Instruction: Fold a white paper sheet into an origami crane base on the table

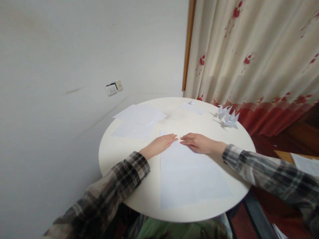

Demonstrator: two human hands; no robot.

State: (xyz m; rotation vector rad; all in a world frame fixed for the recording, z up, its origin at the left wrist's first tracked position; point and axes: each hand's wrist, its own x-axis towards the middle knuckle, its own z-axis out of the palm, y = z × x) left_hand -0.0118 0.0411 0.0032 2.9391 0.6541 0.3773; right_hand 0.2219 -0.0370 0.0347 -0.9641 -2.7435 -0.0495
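A large white sheet of paper (191,179) lies on the round white table (134,196), reaching from under my hands towards the near edge. My left hand (164,142) rests palm down at the sheet's far end, fingers stretched out and pointing right. Opposite it, my right hand (198,142) lies on the far right part of the paper, its fingers extended to the left and slightly bent. Only a small gap separates the two sets of fingertips. The paper directly beneath both hands is hidden.
Several white sheets (139,118) overlap at the table's back left. Folded paper cranes (227,117) stand at the right edge. Another small folded piece (191,102) sits by a paper sheet (193,108) at the back. A wall (62,132) borders the left side; a curtain (249,73) hangs behind.
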